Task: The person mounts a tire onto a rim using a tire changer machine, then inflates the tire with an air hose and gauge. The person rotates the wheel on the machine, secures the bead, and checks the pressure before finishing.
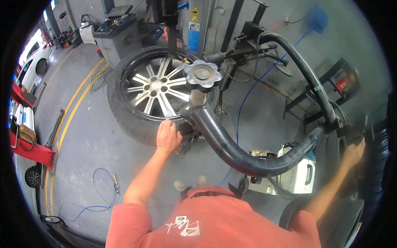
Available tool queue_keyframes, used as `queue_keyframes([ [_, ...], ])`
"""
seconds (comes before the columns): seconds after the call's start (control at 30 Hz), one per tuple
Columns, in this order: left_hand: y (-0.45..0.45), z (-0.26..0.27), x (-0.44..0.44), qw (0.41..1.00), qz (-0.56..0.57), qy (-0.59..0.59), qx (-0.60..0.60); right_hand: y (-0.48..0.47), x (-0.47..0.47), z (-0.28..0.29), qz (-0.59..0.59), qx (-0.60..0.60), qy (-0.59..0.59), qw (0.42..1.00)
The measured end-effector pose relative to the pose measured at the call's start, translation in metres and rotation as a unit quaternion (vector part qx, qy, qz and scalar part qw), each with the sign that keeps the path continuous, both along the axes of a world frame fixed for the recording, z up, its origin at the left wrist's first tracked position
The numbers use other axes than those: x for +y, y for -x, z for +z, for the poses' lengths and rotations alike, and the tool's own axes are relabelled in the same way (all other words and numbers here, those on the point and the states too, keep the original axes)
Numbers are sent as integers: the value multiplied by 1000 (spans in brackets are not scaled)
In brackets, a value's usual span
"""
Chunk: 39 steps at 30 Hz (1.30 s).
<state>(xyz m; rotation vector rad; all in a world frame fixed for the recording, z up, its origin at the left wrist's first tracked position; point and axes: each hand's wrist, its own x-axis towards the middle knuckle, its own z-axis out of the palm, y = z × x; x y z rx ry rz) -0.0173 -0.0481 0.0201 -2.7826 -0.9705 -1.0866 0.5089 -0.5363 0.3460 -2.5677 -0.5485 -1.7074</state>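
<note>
A tyre [130, 122] sits around a multi-spoke alloy wheel [156, 85], held flat on a tyre changer. My left hand [168, 136] lies on the near sidewall, its fingertips close to the rim edge and the thumb apart. The changer's vertical post [172, 37] comes down at the far side of the rim. Right of the wheel, a lobed knob [202, 73] tops a threaded rod on a thick curved black arm [235, 155]. My right hand [353, 153] is far right, by a dark blurred fitting at the arm's end; its grip is unclear.
A white-cased machine [296, 173] stands under the arm, beside upright tyres [338, 214]. A blue hose [238, 117] crosses the floor; another air hose [93, 207] lies at left. A wheel balancer [116, 43] stands behind. Red lift arms [32, 152] and cars are left.
</note>
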Motion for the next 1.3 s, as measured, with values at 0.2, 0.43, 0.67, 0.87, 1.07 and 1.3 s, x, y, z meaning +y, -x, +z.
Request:
queue_keyframes([
  [0.2,4,13,1,1000,-11,24,-1,-3,2,-7,9,-1,-26,1000],
  [0.43,3,32,4,1000,-24,1,14,-1,2,-10,3,14,-32,999],
  [0.67,4,38,4,999,-29,1,31,-8,-5,-11,13,45,-30,998],
  [0.87,5,39,3,999,-30,-1,43,-8,-6,-8,24,53,-24,998],
  [1.07,3,39,1,997,-36,5,62,1,-5,-2,35,50,-24,998],
  [1.3,-5,38,-7,995,-19,-6,100,11,6,-7,65,43,-45,996],
])
